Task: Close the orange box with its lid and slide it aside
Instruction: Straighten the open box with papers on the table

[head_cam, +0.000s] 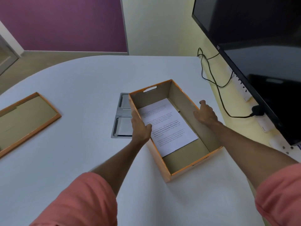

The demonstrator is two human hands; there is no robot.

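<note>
Orange box (182, 167) uncovered, paper inside; left hand (140, 126), right hand (206, 114) grip its side walls. Lid (27, 121) far left on bench (84, 82); closing, sliding remain.

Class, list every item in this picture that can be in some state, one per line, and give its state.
orange box: open, upright on the table
lid: off, lying inside-up at the table's left
printed sheet: flat inside the box
left hand: gripping the box's left wall
right hand: pressed on the box's right wall
monitor: screen dark
black plug: inserted in a socket
</note>
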